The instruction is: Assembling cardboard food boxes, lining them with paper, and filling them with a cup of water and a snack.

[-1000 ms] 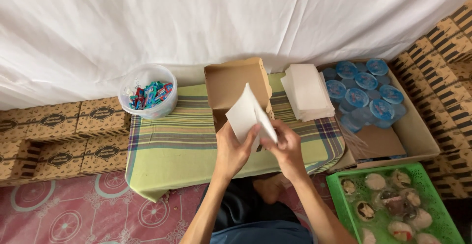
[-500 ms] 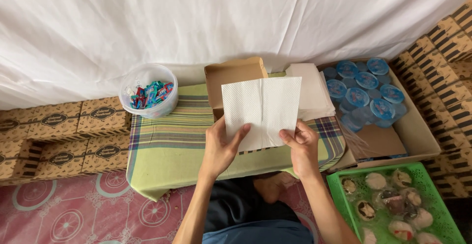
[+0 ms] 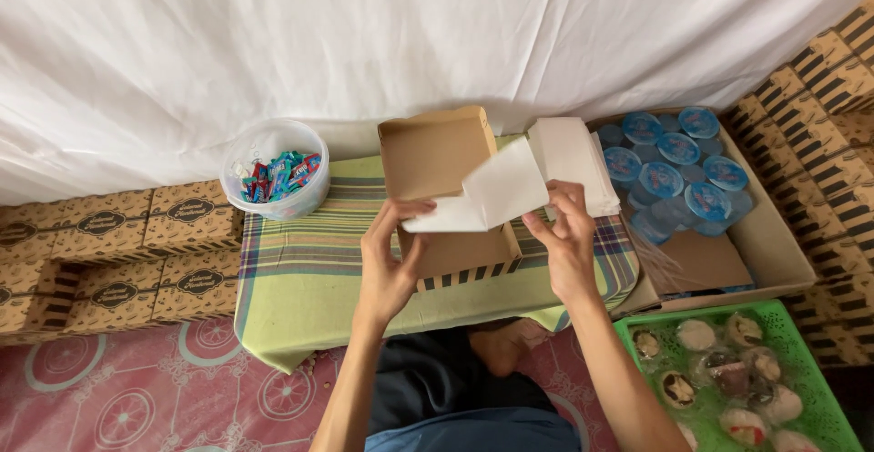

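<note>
**Paper napkin held over an open cardboard box**

Both hands grip one thin white paper napkin [image 3: 487,199], soft and faintly embossed, bent along a crease so one half lies nearly flat and the other tilts upward. The left hand [image 3: 390,261] pinches the napkin's left end between thumb and fingers; the right hand [image 3: 566,238] pinches its right edge with the fingertips. The napkin hangs just above the open box [image 3: 437,188], a small brown cardboard carton with a raised lid at the back and a dark striped band along its front wall.

The box sits on a low tabletop [image 3: 309,270] covered with a woven green cloth with plaid stripes. Right of the box lies a neat stack of white napkins [image 3: 572,162]. Left of the box stands a round clear plastic tub [image 3: 273,172] of small wrapped sweets. Further right of the box, a large carton holds sealed plastic water cups [image 3: 678,172] with blue foil lids, and nearer the person a green perforated plastic tray [image 3: 637,343] holds wrapped snacks. Closed printed cartons [image 3: 109,252] are stacked well left of the box.
</note>
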